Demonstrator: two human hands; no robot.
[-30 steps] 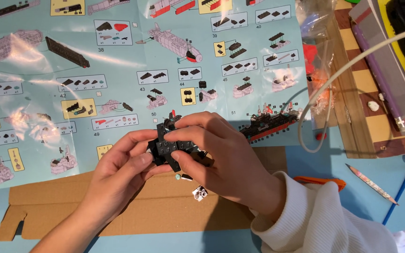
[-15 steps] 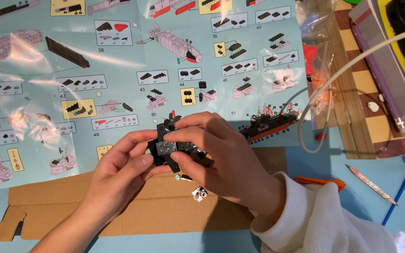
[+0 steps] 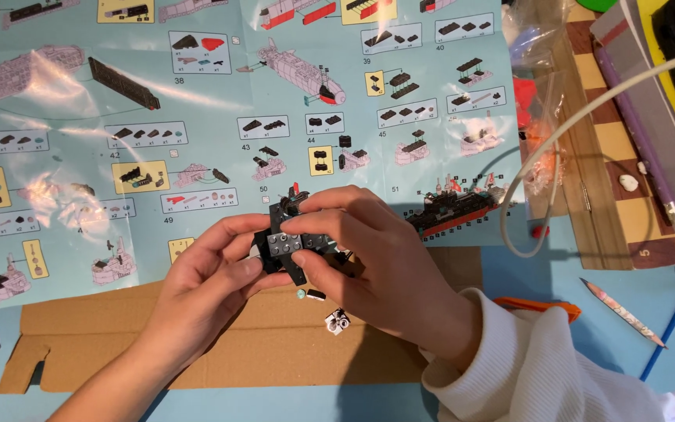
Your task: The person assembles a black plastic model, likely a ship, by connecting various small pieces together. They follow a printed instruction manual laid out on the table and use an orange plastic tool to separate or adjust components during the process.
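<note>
— Fingers first: what are yours doing?

— Your right hand (image 3: 376,266) has its thumb and forefinger pinched onto the small black brick assembly (image 3: 294,246), just left of the frame's centre. Your left hand (image 3: 205,289) clamps the same piece from the lower left, thumb on its near edge.

— What is the piece like?

— Hard, glossy plastic, dark and angular, with a grey studded plate on top and a tiny red bit poking up at the back.

— And under your hands?

— You hold it above a flat sheet of brown cardboard (image 3: 220,352), matte with cut notches along its left edge. Two loose small bricks (image 3: 336,320) lie on it just below your right thumb.

— Around that?

— A shiny pale-blue instruction sheet (image 3: 103,187) fills the upper left and centre, catching glare. A finished black-and-red ship model (image 3: 455,212) sits at its right edge, near your right knuckles. A white cable (image 3: 580,125) loops across the upper right over a wooden board (image 3: 587,195). A pencil (image 3: 623,312) and an orange tool (image 3: 537,306) lie at lower right, the tool partly hidden by your white ribbed sleeve (image 3: 533,367).
</note>
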